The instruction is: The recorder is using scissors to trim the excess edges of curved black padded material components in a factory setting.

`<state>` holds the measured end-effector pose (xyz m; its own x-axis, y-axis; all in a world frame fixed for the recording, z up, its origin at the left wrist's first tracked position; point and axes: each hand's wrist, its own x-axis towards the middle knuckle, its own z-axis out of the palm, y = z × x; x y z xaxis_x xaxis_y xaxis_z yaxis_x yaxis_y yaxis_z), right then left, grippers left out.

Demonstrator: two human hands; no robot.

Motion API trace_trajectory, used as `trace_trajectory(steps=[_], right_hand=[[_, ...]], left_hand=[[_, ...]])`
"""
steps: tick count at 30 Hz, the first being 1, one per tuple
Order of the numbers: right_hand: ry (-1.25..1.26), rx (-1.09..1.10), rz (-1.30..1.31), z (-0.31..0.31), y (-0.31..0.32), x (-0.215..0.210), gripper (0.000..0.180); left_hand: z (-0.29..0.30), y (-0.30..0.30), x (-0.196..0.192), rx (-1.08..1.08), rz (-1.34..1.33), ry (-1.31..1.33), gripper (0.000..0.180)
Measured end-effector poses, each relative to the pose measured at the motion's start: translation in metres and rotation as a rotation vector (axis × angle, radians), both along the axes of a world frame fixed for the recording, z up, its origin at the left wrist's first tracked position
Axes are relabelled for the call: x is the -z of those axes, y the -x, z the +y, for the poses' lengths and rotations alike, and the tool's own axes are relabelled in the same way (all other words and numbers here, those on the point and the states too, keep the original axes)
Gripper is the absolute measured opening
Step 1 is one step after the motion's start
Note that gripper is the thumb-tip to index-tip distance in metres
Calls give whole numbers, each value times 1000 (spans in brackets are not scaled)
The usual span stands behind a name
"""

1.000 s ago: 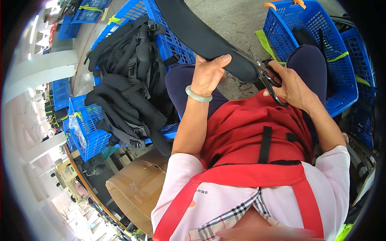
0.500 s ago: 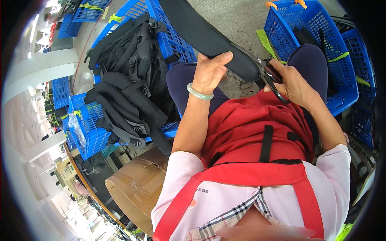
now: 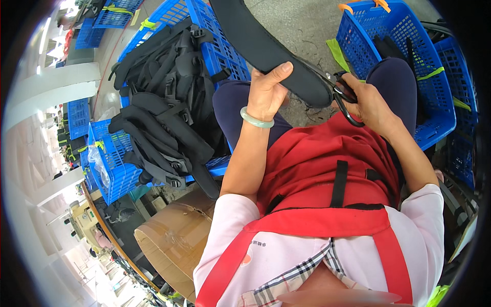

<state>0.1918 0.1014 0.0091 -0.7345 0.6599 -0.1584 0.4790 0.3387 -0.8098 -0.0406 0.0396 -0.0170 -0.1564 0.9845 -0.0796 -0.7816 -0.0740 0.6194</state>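
Observation:
My left hand [image 3: 269,92] grips a long, curved black padded strap [image 3: 258,43], thumb on top and fingers hidden beneath it. The strap runs from the top edge of the view down to a rounded end between my hands. Black-handled scissors [image 3: 343,100] are in my right hand [image 3: 369,105], with fingers through or around the handle loops. Their blades lie along the strap's right edge near its rounded end; how far the blades are apart is hard to make out.
At my left, a blue crate [image 3: 225,56] is heaped with black padded straps with buckles [image 3: 169,102]. Another blue crate [image 3: 434,105] with black pieces stands by my right knee. A cardboard box [image 3: 176,233] sits at lower left. Dark thread scraps lie on the floor [image 3: 302,25].
The strap has shifted slightly right and down at its rounded end. My right hand and the scissors have moved a little to the left. My left grip stays the same.

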Motion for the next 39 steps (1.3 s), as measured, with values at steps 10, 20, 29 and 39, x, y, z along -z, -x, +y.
trace_trajectory(steps=[10,20,29,39], right_hand=[[-46,-30,16,-2,16,-3,35],[-38,47,-28,-3,16,4,31],[-8,38,-2,-5,17,3,39],[-41,76,-7,-3,22,27,29]], left_hand=[[-3,-5,2,-11,64,-34,23],[-2,0,-20,168,-123,5,20],[3,2,11,13,-58,51,21],[3,-8,16,56,-39,47,23]])
